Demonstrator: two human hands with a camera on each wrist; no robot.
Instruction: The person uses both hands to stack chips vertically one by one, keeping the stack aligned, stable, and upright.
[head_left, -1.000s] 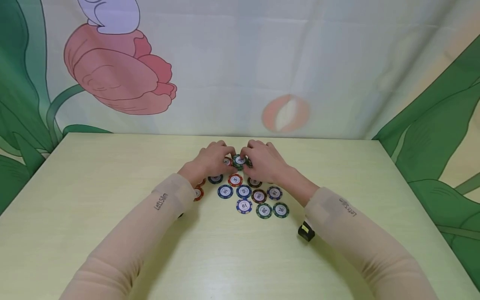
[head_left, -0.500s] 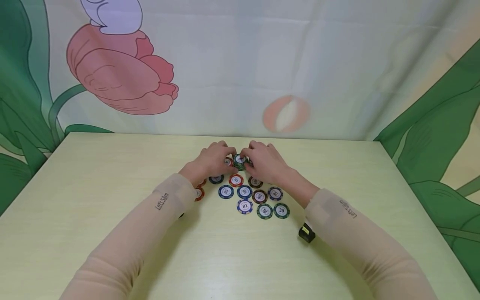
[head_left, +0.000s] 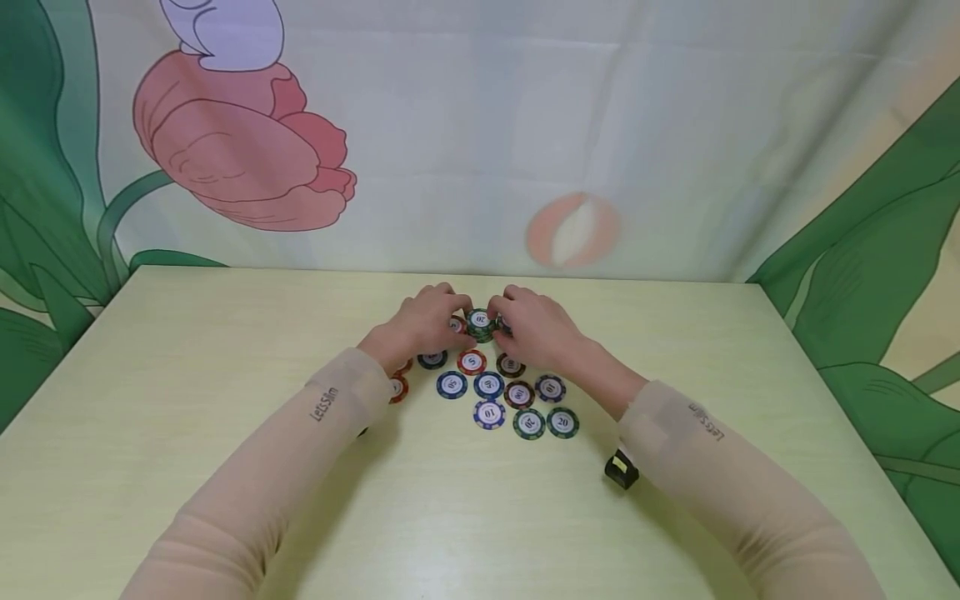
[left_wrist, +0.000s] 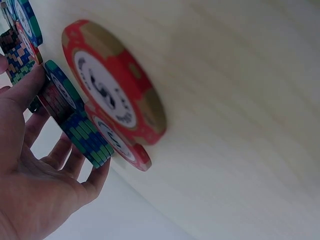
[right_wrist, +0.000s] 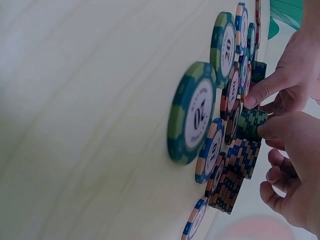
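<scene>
Several short stacks of poker chips stand in a row at the back of the table, between the two hands. My left hand (head_left: 426,319) grips around the left stacks, its thumb in front and fingers bent behind. Within its grasp are a red stack (left_wrist: 56,103) and a blue-green stack (left_wrist: 86,136). A green stack of 20 chips (head_left: 480,322) shows between the hands. My right hand (head_left: 536,323) is just right of it, thumb and index finger bent around a blue stack (right_wrist: 244,156), a fingertip at the green stack's side. Its other fingers curl behind the row.
Loose chips lie flat in front of the row: a red 5 chip (head_left: 472,362), a blue 50 chip (head_left: 452,384), a green 20 chip (head_left: 562,422) and several others. A dark stack (right_wrist: 227,190) ends the row. A printed curtain (head_left: 435,150) hangs behind the table.
My right hand has shifted slightly right along the row, off the green stack, so more of its top chip shows. My left hand has stayed nearly still.
</scene>
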